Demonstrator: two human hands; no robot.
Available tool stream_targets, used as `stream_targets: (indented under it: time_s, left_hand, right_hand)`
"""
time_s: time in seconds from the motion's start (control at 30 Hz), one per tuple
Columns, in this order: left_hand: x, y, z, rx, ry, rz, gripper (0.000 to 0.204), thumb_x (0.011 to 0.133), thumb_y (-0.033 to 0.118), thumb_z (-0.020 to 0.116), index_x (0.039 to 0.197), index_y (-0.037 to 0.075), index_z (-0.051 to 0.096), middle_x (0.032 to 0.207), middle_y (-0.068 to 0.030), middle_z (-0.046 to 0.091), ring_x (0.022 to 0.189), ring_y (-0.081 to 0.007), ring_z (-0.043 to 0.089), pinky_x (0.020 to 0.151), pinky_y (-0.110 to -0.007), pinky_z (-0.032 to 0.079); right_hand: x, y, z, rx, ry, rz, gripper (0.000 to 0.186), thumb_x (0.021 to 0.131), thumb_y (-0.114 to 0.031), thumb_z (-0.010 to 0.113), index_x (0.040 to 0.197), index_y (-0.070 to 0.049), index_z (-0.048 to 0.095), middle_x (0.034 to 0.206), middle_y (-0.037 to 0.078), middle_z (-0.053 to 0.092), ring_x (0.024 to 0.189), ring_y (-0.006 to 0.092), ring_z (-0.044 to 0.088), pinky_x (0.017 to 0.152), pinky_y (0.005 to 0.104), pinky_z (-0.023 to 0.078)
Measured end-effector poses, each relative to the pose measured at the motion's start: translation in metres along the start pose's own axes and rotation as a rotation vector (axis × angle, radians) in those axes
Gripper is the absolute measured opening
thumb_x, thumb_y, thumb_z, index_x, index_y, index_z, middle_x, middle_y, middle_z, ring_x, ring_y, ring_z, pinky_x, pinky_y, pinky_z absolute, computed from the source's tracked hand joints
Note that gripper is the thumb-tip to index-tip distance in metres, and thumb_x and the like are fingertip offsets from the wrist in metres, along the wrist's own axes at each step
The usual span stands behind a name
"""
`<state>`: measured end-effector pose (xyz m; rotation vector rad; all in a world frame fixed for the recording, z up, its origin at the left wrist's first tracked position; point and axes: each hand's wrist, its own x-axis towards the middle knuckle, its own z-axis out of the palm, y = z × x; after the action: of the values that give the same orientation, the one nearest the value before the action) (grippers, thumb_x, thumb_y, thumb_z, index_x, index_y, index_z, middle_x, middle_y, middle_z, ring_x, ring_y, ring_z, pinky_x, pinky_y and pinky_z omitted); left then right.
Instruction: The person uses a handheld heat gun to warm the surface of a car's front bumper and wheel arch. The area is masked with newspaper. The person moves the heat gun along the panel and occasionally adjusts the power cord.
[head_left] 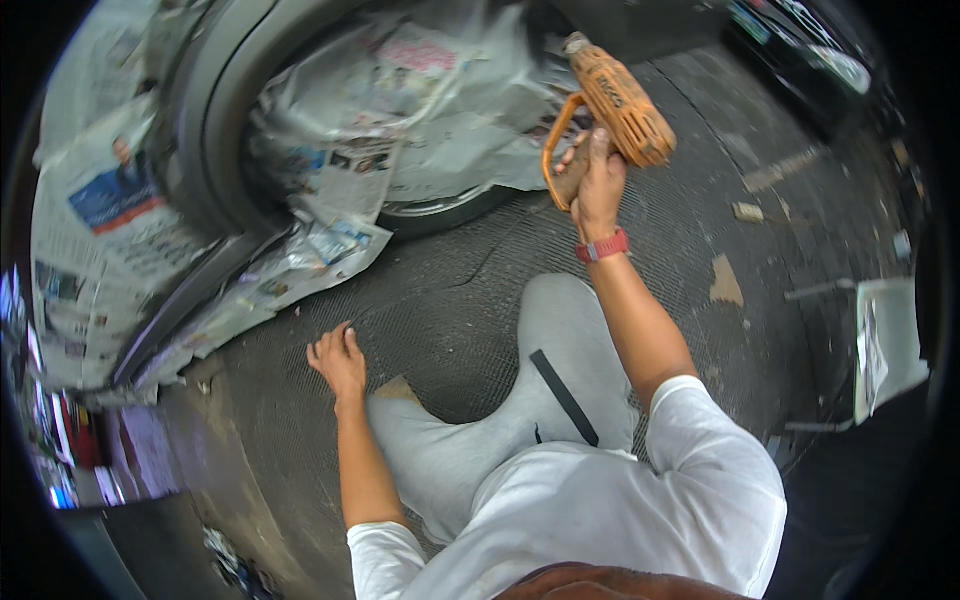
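Across the ten-to-twelve o'clock part of the view, a car wheel arch (215, 120) stands masked with sheets of newspaper (400, 120), and a strip of tyre (440, 208) shows bare under the paper's lower edge. Below it, the dark ribbed floor (470, 300) spreads through the middle, with scraps of torn paper and tape lying around three o'clock. At six o'clock sits the person, in a white shirt and grey trousers, one knee (560, 310) pushed forward toward the wheel.

At one o'clock the right hand (598, 178), a red band on its wrist, holds up an orange power tool (615, 100) shaped like a heat gun or drill; its fingers are clamped round the grip, and the nose points up and left toward the papered wheel. At seven o'clock the left hand (338, 362) rests flat on the floor, fingers together and holding nothing, propping the body.

Judged from this, the main risk lies in the tool's nose being so near loose newspaper: if it blows hot air, the paper could scorch or lift off the arch. A one-handed hold at arm's reach could also let the tool waver and strike the tyre. The propping hand might slip on the gritty floor and tip the person forward.
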<state>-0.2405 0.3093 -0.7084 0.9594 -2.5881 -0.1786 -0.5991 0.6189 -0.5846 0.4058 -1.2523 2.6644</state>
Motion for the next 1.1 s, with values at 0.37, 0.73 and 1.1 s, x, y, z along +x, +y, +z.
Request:
stream_targets:
  time_s: [0.37, 0.73, 1.1]
  left_hand:
    - [-0.038, -0.117, 0.003, -0.236, -0.266, -0.297, 0.034, 0.103, 0.033, 0.059, 0.115, 0.001, 0.066, 0.108, -0.0220, 0.069, 0.102, -0.0405, 0.066, 0.090, -0.047, 0.051]
    - [-0.193, -0.137, -0.105, -0.350, -0.481, -0.808, 0.034, 0.104, 0.034, 0.058, 0.111, 0.002, 0.067, 0.113, -0.0215, 0.069, 0.111, -0.0434, 0.061, 0.095, -0.049, 0.049]
    - [-0.238, -0.206, -0.372, 0.001, -0.051, -0.973, 0.020, 0.101, 0.022, 0.065, 0.104, 0.002, 0.069, 0.102, -0.0162, 0.066, 0.100, -0.0385, 0.058, 0.092, -0.050, 0.047]
  right_hand:
    - [-0.065, 0.046, 0.131, -0.646, -0.753, -0.418, 0.027, 0.105, -0.015, 0.061, 0.128, 0.000, 0.062, 0.110, 0.009, 0.065, 0.096, 0.0209, 0.065, 0.083, 0.0360, 0.055]
    - [-0.161, 0.115, 0.246, -0.933, -1.276, -0.171, 0.037, 0.089, -0.010, 0.067, 0.123, 0.002, 0.062, 0.116, 0.024, 0.066, 0.103, 0.0490, 0.064, 0.088, 0.0515, 0.054]
    - [-0.337, 0.209, 0.359, -0.809, -0.570, 0.941, 0.053, 0.101, -0.019, 0.069, 0.145, -0.002, 0.047, 0.135, 0.012, 0.061, 0.122, 0.0252, 0.060, 0.103, 0.0411, 0.046]
